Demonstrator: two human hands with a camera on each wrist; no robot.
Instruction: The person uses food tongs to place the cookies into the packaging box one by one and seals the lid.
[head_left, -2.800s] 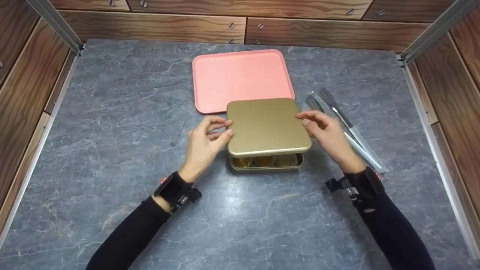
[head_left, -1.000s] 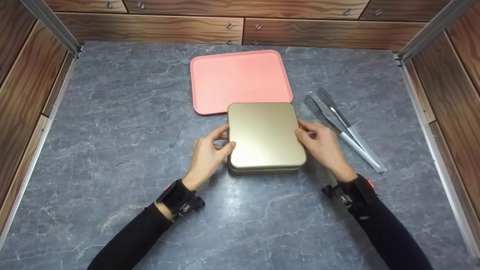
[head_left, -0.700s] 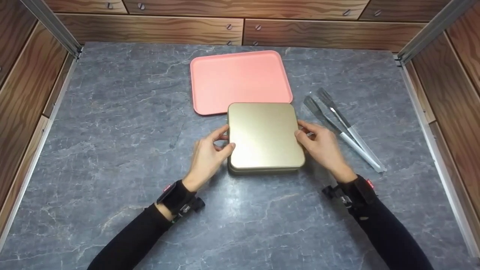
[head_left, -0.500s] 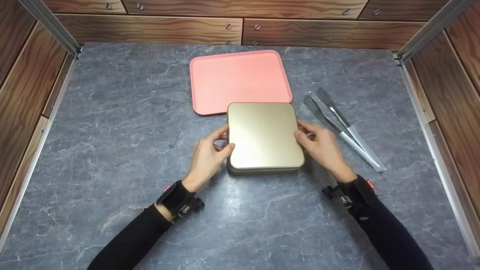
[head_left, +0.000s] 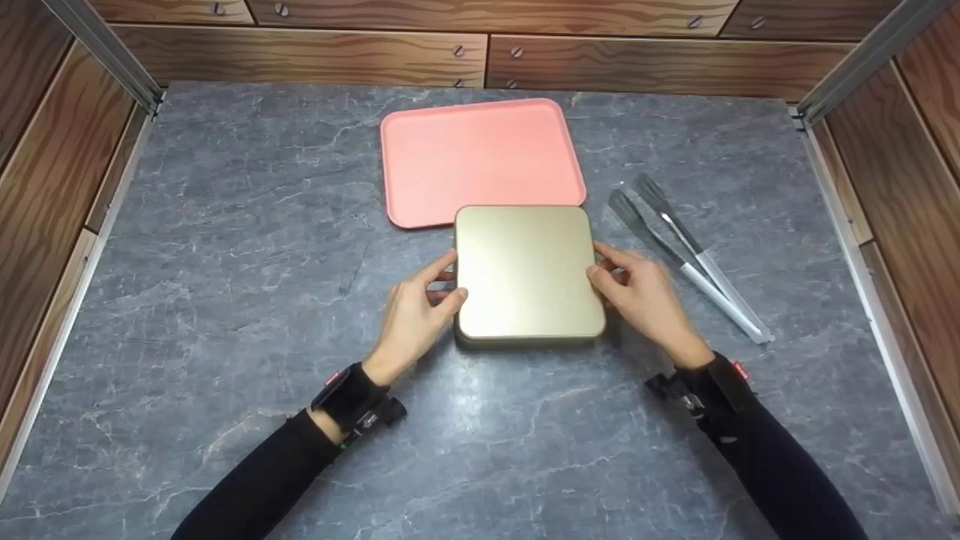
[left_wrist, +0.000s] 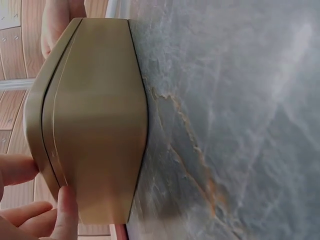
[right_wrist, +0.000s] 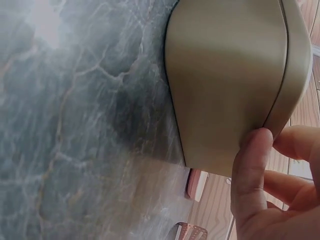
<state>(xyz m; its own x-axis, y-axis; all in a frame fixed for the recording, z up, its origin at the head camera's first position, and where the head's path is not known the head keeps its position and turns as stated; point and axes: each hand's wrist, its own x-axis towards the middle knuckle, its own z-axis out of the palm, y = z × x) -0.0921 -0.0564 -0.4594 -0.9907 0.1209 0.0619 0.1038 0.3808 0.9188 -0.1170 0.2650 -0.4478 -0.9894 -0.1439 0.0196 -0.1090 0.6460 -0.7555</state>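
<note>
A square gold tin [left_wrist: 100, 120] stands on the table with its lid [head_left: 529, 270] seated over it. Only a thin seam shows between lid and body in both wrist views, and the inside is covered. My left hand [head_left: 412, 315] holds the lid's left edge, thumb near the front corner and fingers farther back along the side. On the opposite side my right hand [head_left: 641, 296] pinches the lid's right edge. In the right wrist view, one fingertip [right_wrist: 260, 137] presses right at the seam.
Behind the tin lies a pink tray [head_left: 480, 161], its near edge partly overlapped by the tin in the head view. Metal tongs [head_left: 694, 262] with pale handles lie to the right, close to my right hand. Wood-patterned panels [head_left: 300, 56] border the grey marbled table [head_left: 247, 187].
Earlier the lid was raised and tilted, showing round golden items in the tin's front. It came down over the tin, then its right front corner settled lower. Both hands stayed on it.
</note>
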